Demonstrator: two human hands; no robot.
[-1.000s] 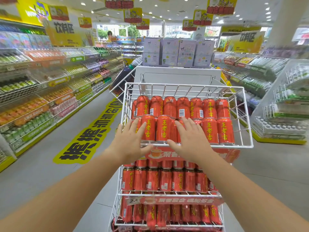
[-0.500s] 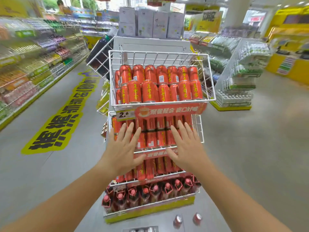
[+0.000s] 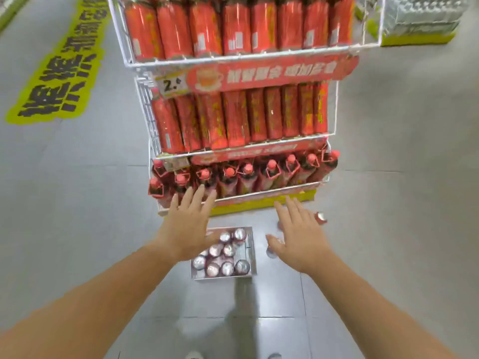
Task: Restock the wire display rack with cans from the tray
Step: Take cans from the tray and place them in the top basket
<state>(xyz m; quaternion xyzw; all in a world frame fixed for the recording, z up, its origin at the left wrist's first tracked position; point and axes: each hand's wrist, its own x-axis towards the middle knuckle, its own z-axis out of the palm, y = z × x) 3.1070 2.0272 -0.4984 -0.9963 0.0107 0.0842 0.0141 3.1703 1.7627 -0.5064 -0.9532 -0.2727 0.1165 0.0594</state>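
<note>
A white wire display rack [image 3: 145,107] stands ahead, its tiers packed with red cans [image 3: 236,29] and, lowest, red-capped bottles [image 3: 247,172]. On the floor before it sits a small tray [image 3: 250,251] holding several cans [image 3: 228,268] seen by their silver tops. My left hand [image 3: 186,229] hovers with fingers spread above the tray's far left corner. My right hand [image 3: 298,237] is spread to the right of the tray. Both hold nothing. A loose can [image 3: 321,217] stands on the floor beyond my right hand; others are partly hidden under it.
Grey tiled floor surrounds the rack. A yellow and black floor sticker [image 3: 59,73] lies to the left. Another display with a yellow base [image 3: 417,37] stands at the far right. The picture is blurred by motion.
My view has tipped down from the top tier to the floor. Both hands dropped from the upper cans to just above the tray, still spread and holding nothing.
</note>
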